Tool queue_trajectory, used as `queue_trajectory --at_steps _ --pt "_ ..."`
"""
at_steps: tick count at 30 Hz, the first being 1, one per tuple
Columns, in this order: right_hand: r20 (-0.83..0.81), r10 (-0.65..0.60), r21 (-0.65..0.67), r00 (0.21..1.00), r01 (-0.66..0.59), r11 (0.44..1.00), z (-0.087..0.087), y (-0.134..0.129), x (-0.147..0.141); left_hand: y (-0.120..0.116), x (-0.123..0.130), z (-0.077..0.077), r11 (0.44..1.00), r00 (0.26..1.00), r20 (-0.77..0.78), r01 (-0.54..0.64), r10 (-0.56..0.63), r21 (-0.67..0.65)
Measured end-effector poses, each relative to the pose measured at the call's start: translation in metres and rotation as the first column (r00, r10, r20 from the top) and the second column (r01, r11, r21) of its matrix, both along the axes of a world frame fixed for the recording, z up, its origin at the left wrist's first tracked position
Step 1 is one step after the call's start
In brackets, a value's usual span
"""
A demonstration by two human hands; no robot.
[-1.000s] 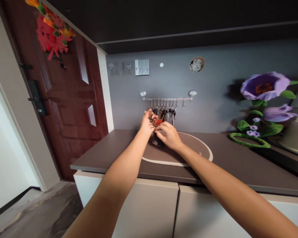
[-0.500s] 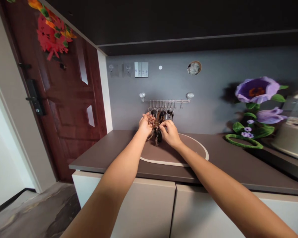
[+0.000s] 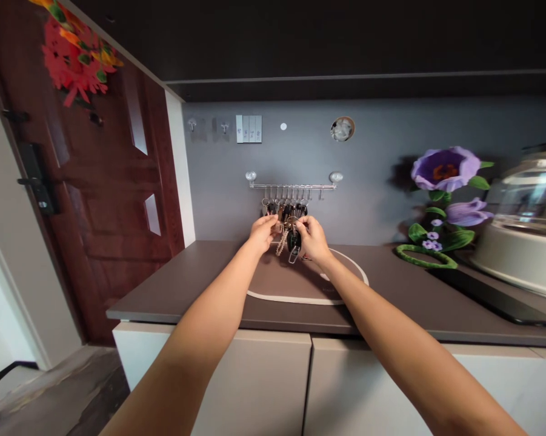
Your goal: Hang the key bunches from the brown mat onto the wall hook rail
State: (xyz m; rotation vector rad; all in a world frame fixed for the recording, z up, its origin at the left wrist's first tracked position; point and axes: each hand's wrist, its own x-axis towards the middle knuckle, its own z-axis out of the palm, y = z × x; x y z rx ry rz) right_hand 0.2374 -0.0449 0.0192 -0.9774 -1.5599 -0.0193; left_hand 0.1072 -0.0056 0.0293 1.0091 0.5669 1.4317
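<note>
A bunch of keys with a black fob and a chain hangs between my two hands, above the mat. My left hand pinches the left side of the bunch, near the chain. On the other side, my right hand grips the key ring between thumb and fingers; part of the bunch is hidden behind it. Just behind, several more keys hang from a clear hook rail stuck to the grey wall.
Under my hands lies a brown mat with a pale rim on the dark countertop. Purple felt flowers, a black flat object and a domed appliance stand to the right. A dark shelf overhangs the counter.
The view has swung slightly to the right. My left hand has turned from palm up to a pinch, and the keys now hang lower and more visibly between my hands.
</note>
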Motion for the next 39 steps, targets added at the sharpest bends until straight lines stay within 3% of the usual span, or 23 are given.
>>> queue_trajectory --at_steps 2,5,8,11,16,23,26,30,34,39 --pt "-0.022 0.007 -0.013 1.0 -0.008 1.0 0.001 0.0 0.001 -0.001 0.001 0.0 0.996 0.991 -0.111 -0.073 0.078 0.05" --pt "-0.034 0.002 -0.028 0.999 -0.002 1.0 0.002 0.0 0.003 -0.004 0.002 0.0 0.94 0.926 -0.267 -0.19 0.268 0.284" --pt "-0.046 -0.009 -0.033 0.999 0.008 0.999 0.004 -0.002 0.004 -0.005 0.005 -0.001 0.836 0.863 -0.341 -0.155 0.374 0.526" --pt "-0.059 -0.008 -0.047 0.998 0.005 0.999 0.004 -0.002 0.006 -0.005 0.006 -0.001 0.78 0.827 -0.398 -0.076 0.397 0.621" --pt "-0.09 0.047 -0.065 0.995 -0.053 0.996 0.004 0.0 0.01 -0.008 0.01 -0.001 0.784 0.806 -0.428 -0.069 0.408 0.617" --pt "-0.212 0.162 -0.04 0.964 -0.175 0.984 0.009 -0.003 0.011 -0.015 0.027 -0.009 0.899 0.947 -0.236 -0.101 0.219 0.426" --pt "-0.247 0.228 -0.09 0.942 -0.257 0.962 0.012 -0.004 0.013 -0.018 0.032 -0.011 0.948 0.978 -0.158 -0.085 0.139 0.308" --pt "-0.241 0.277 -0.158 0.93 -0.32 0.934 0.015 -0.004 0.016 -0.02 0.031 -0.009 0.968 0.993 -0.093 -0.051 0.076 0.247" --pt "-0.163 0.246 -0.153 0.955 -0.271 0.95 0.016 -0.007 0.019 -0.02 0.028 -0.007 0.952 0.988 -0.103 -0.078 0.113 0.296" --pt "-0.08 0.121 -0.088 0.989 -0.128 0.988 0.014 -0.006 0.022 -0.019 0.027 -0.007 0.929 0.967 -0.19 -0.094 0.171 0.358"
